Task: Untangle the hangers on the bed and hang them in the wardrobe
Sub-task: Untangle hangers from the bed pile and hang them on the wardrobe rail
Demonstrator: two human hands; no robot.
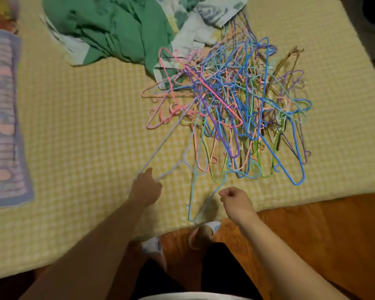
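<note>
At the edge of a yellow checked bed [78, 131], a person's right hand [236, 200] hovers with fingers curled on nothing visible, just beside a light-blue hanger [193, 191], while the left hand [146, 187] pinches the corner of a pale lilac hanger [165, 146] trailing from the tangled pile of wire hangers [232, 109] (light, springy, hooks prone to snagging). Holding one at a free corner looks wisest. Beyond lies green bedding [108, 27]; no wardrobe is in view.

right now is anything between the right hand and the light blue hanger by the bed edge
Nothing visible. The right hand hovers curled just right of the light blue hanger, only bare yellow bedspread between. The hanger's far end still runs into the tangled pile.
</note>
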